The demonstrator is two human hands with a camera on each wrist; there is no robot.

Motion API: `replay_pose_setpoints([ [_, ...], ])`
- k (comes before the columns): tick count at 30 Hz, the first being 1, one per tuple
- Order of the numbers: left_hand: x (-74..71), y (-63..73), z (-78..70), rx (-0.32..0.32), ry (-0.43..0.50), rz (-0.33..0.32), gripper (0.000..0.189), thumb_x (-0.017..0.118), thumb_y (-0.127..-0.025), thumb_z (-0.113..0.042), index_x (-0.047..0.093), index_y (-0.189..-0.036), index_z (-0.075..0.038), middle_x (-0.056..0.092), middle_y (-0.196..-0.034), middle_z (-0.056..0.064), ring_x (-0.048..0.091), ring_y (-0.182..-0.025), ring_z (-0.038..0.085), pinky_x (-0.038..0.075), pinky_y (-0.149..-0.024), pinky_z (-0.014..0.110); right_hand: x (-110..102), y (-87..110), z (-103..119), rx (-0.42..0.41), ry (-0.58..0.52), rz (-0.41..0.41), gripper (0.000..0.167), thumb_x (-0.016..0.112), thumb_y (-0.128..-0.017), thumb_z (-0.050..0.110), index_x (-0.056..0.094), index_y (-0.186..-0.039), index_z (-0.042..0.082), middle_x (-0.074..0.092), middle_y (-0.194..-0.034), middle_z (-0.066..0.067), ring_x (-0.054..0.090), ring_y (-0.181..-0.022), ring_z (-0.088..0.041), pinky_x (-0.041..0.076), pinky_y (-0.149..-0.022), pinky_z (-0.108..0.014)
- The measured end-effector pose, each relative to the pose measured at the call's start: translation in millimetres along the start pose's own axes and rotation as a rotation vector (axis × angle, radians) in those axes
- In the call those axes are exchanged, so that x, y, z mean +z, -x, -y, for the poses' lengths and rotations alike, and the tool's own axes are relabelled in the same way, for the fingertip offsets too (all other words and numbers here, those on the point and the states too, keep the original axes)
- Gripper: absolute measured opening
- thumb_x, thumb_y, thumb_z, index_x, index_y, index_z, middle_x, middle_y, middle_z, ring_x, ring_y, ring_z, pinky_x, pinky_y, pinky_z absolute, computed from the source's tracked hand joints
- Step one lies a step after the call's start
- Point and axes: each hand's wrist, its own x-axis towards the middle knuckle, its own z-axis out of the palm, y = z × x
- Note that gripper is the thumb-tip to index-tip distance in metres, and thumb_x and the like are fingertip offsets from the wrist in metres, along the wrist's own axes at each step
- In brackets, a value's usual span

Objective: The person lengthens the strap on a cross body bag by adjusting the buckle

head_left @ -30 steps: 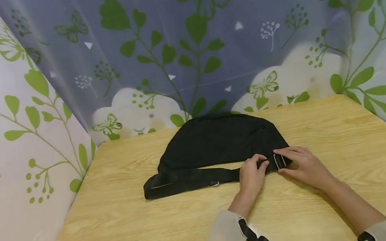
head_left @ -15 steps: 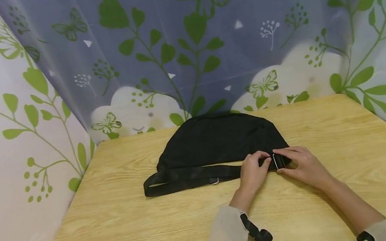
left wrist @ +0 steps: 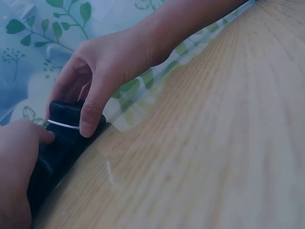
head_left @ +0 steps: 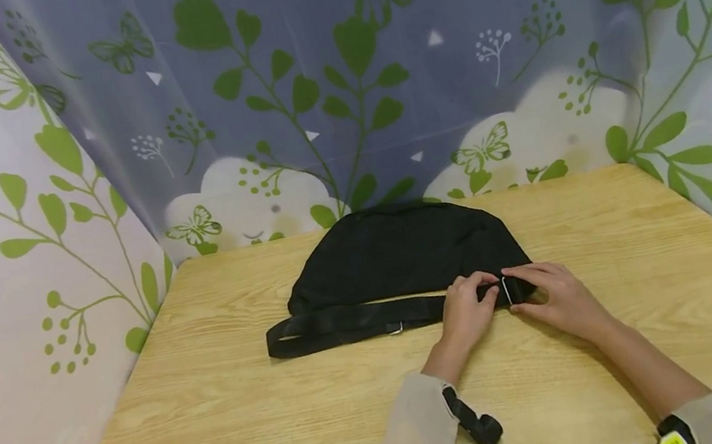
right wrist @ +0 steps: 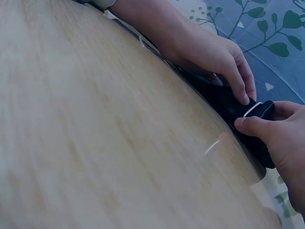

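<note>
A black waist bag (head_left: 395, 251) lies flat on the wooden table, its curved side toward the back wall. Along its near side runs the black strap (head_left: 343, 322), folded back in a loop at the left. My left hand (head_left: 468, 313) pinches the strap just left of a silver strap buckle (head_left: 507, 291). Thumb and fingers of my right hand (head_left: 561, 299) grip that buckle by its two ends. In the right wrist view the buckle (right wrist: 252, 109) stands between both hands, with the webbing bunched behind it. A second small metal buckle (head_left: 396, 329) sits farther left on the strap.
The wooden table (head_left: 254, 421) reaches to a blue curtain (head_left: 284, 110) with leaf and butterfly prints at the back. Printed white cloth hangs at the left and right sides. A black band (head_left: 475, 419) dangles from the left sleeve over the table.
My left hand has edged right along the strap, closer to the buckle. The strap's left part lies a little straighter. The right hand keeps its grip on the buckle.
</note>
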Motion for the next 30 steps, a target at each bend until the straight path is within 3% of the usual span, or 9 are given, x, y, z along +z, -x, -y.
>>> replay_pose_setpoints([
  [8,-1.5,1.0,-1.7,-0.054,-0.046,-0.051,0.011,0.065,-0.081,-0.018,0.068,-0.092,-0.018,0.061,-0.088,-0.007,0.053,-0.082,0.010,0.042,-0.072,0.022,-0.7,0.0,1.4,0.003,0.003,-0.008,0.062,0.085,-0.057,0.011,0.063,-0.115,0.006,0.062,-0.105,-0.011,0.053,-0.097,-0.031,0.037,-0.082,-0.047],
  [16,-2.5,0.5,0.4,0.025,-0.009,-0.025,0.012,0.066,-0.085,-0.017,0.069,-0.096,-0.017,0.062,-0.090,-0.008,0.052,-0.082,0.007,0.040,-0.072,0.018,-0.1,-1.8,2.0,0.006,-0.006,0.000,0.062,0.085,-0.058,0.010,0.063,-0.115,0.006,0.062,-0.106,-0.010,0.052,-0.098,-0.030,0.036,-0.083,-0.046],
  [24,-1.3,-0.1,2.9,-0.021,-0.121,-0.122,0.007,0.065,-0.080,-0.019,0.068,-0.086,-0.017,0.062,-0.082,-0.009,0.052,-0.081,0.010,0.039,-0.073,0.023,1.1,-2.0,0.8,-0.004,-0.002,-0.013,0.061,0.086,-0.057,0.011,0.063,-0.114,0.005,0.062,-0.105,-0.010,0.053,-0.097,-0.029,0.037,-0.081,-0.046],
  [30,-0.9,-1.3,1.5,0.007,-0.032,-0.074,0.009,0.066,-0.083,-0.016,0.070,-0.091,-0.016,0.064,-0.087,-0.008,0.052,-0.082,0.008,0.038,-0.075,0.020,1.1,-1.7,0.1,-0.007,-0.009,-0.012,0.061,0.086,-0.057,0.011,0.063,-0.114,0.006,0.062,-0.106,-0.009,0.053,-0.098,-0.029,0.036,-0.082,-0.046],
])
